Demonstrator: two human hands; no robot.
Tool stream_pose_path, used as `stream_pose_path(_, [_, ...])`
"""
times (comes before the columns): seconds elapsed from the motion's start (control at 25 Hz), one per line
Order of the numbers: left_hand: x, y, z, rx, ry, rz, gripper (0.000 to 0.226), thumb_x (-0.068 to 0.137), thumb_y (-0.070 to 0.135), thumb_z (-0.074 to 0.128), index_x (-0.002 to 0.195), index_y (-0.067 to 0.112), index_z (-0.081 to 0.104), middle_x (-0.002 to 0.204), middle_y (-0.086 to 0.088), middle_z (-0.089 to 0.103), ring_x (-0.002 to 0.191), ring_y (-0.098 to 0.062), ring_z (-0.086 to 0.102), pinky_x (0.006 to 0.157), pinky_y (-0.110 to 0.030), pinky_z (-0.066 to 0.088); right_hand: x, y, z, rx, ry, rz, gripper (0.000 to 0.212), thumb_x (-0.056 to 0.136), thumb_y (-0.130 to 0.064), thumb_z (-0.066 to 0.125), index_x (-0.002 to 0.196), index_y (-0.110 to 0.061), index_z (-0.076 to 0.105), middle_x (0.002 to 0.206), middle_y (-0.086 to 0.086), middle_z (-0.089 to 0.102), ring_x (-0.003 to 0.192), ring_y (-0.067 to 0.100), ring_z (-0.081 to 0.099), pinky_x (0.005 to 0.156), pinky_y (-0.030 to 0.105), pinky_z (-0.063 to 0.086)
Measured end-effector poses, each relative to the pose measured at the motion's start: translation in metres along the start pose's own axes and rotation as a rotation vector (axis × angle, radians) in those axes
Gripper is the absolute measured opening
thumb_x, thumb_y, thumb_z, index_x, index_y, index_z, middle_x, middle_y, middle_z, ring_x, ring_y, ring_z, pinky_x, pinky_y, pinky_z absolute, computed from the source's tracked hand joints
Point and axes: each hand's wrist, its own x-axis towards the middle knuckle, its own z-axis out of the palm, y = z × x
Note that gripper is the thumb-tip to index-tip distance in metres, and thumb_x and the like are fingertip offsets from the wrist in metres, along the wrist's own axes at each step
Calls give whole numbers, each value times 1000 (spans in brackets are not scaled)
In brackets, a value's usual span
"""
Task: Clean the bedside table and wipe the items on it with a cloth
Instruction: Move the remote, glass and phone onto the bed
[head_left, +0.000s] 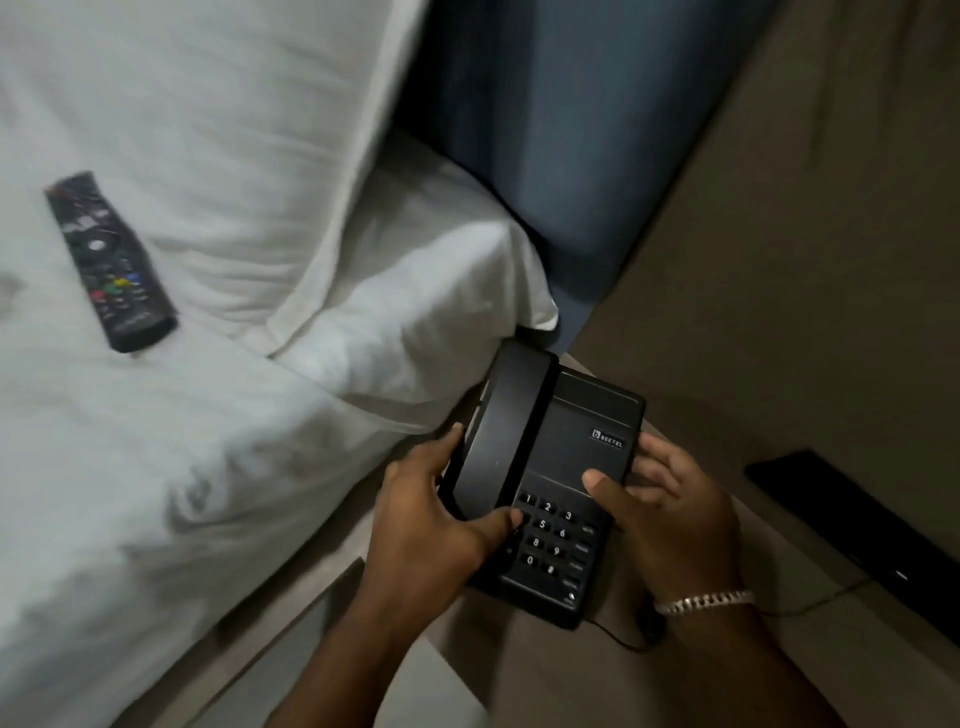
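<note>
A black desk telephone (566, 452) with its handset resting on the cradle is held over the beige bedside table (524, 670). My left hand (441, 514) grips the telephone's left side by the handset, thumb on the keypad edge. My right hand (670, 514), with a silver bracelet at the wrist, holds the right side, thumb on the top face. The telephone's cord (618, 642) trails off its near end. No cloth is in view.
A black remote control (109, 260) lies on the white bed (156, 467) at the left. A white pillow (426, 291) touches the telephone's far end. A blue headboard (561, 130) and beige wall (805, 234) stand behind. A dark flat object (852, 535) lies at the right.
</note>
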Motion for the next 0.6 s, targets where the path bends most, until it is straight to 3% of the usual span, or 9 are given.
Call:
stream_pose_path(0.08, [-17,4,-52,-70,63,-7,87,47,36,88,128,42,55,115,8,65,107,-13,63,94,-39,53,-29,-37,24,25,-49,-30,63,62,-10,86,118,-21,61,102,6,73,79,21,71,67,32,56])
stream_pose_path(0.2, [-41,11,-139,-84,189,4,86,44,40,86,126,38,59,109,18,66,104,-9,63,90,-39,54,-72,-86,73,112,-215,-35,67,57,-2,86,115,-22,62,92,9,74,69,23,72,67,34,56])
stream_pose_path(0.36, [-62,10,-254,-2,273,-19,86,40,45,83,123,38,61,102,20,66,96,-1,61,84,-29,53,-123,-128,158,189,-413,6,69,58,6,82,120,-13,59,83,14,70,52,6,64,45,20,52])
stream_pose_path(0.48, [-57,-9,-337,78,263,-67,86,38,44,82,121,40,60,100,15,65,90,-1,63,74,-11,46,-154,-131,230,195,-481,71,72,57,1,84,122,-11,58,92,19,71,66,18,69,50,28,58])
stream_pose_path(0.6, [-32,-33,-403,107,180,-83,85,41,39,85,123,35,63,95,11,69,84,0,67,77,-17,52,-177,-124,294,237,-444,156,72,57,-3,87,121,-15,56,99,21,70,81,29,70,50,27,57])
